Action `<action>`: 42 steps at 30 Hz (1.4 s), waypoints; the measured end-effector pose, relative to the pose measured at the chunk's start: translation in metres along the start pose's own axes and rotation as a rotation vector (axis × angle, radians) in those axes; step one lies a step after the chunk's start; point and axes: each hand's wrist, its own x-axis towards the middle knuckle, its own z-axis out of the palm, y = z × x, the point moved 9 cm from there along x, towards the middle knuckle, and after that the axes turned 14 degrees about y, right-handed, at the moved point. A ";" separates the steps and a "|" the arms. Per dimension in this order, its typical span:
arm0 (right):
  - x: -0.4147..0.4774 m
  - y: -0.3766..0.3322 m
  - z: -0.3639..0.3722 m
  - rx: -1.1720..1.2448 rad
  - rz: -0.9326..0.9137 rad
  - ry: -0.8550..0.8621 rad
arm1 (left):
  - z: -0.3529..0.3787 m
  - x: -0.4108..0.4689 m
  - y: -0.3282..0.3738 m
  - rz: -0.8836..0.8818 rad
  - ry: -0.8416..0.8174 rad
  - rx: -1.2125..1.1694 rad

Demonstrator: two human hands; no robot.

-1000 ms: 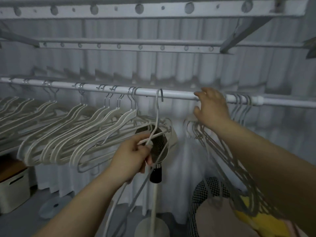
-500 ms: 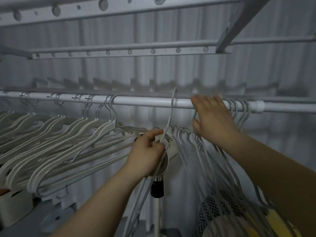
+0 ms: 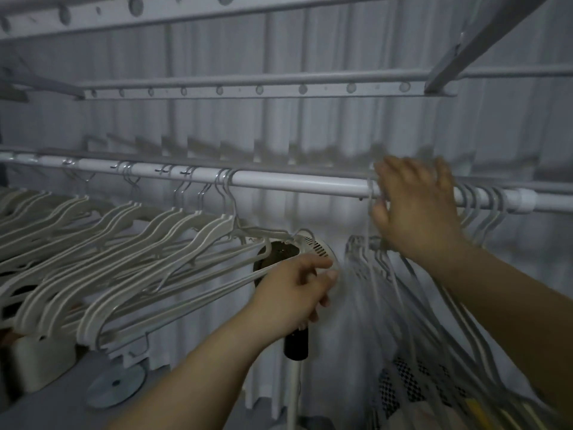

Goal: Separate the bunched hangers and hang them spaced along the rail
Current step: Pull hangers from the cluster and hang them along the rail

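Note:
A white rail point(image 3: 294, 181) runs across the view. Pale thick hangers point(image 3: 124, 243) hang along its left part in small groups. At the right, a bunch of thin grey hangers point(image 3: 409, 305) hangs blurred under my right hand point(image 3: 415, 209). That hand lies over the rail and the hooks with its fingers spread. More hooks point(image 3: 483, 203) show to its right. One thin hook point(image 3: 369, 206) hangs right beside its thumb. My left hand point(image 3: 294, 287) is lower, fingers curled, thumb and forefinger pinched at that hanger's blurred left end.
A fan head point(image 3: 313, 246) on a white pole with a black neck point(image 3: 296, 342) stands right behind my left hand. Below left are a white box point(image 3: 40, 361) and a round disc point(image 3: 114, 383). A checkered and yellow bundle point(image 3: 412, 386) lies below right. Perforated bars point(image 3: 248, 88) run overhead.
The single thin hanger in my left hand has slid right along the rail, from near the left group to beside my right thumb. My right hand stayed on the bunch.

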 end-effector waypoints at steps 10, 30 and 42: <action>0.031 -0.065 0.003 0.081 -0.057 -0.072 | -0.129 0.010 0.005 0.193 0.379 -0.001; 0.061 -0.188 0.099 -0.159 0.055 -0.339 | -0.232 0.020 -0.075 0.271 0.173 0.644; 0.047 -0.154 0.077 -0.244 0.153 -0.266 | -0.221 0.031 -0.090 0.291 0.074 0.843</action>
